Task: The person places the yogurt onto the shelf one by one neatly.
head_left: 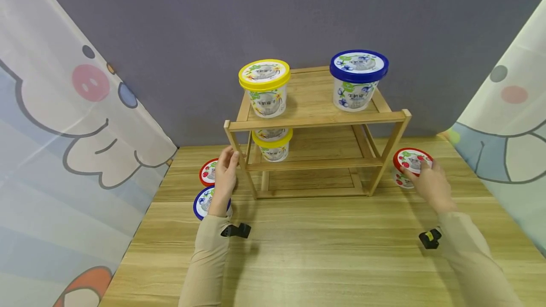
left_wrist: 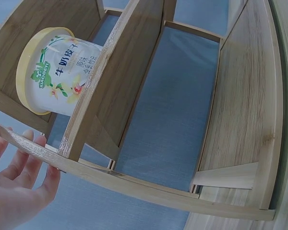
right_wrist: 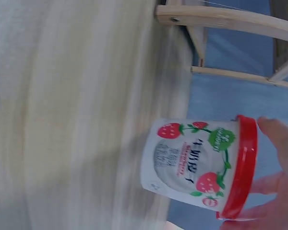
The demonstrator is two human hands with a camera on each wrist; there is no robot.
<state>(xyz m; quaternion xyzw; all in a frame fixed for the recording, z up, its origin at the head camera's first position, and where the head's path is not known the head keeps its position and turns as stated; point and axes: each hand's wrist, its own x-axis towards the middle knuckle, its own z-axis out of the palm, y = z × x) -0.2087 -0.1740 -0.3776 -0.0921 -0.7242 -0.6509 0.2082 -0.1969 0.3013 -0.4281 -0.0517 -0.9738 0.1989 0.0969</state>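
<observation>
My left hand [head_left: 226,174] grips the left front post of a wooden shelf rack [head_left: 324,118]; in the left wrist view its fingers [left_wrist: 26,167] lie about the post. On the right, my right hand [head_left: 432,186] holds a white strawberry tub [head_left: 411,158] by its red lid, beside the rack. The right wrist view shows this strawberry tub [right_wrist: 192,163] with its base at or near the table; contact cannot be told. A yellow-lidded tub [head_left: 266,84] and a blue-lidded blueberry tub [head_left: 358,79] stand on the top shelf.
Yellow-lidded tubs [head_left: 273,148] are stacked on the middle shelf at left. Behind my left forearm, another red-lidded tub [head_left: 208,172] and a blue-lidded tub [head_left: 204,200] sit on the wooden table [head_left: 324,250]. A grey backdrop [head_left: 213,22] rises behind; printed curtains flank both sides.
</observation>
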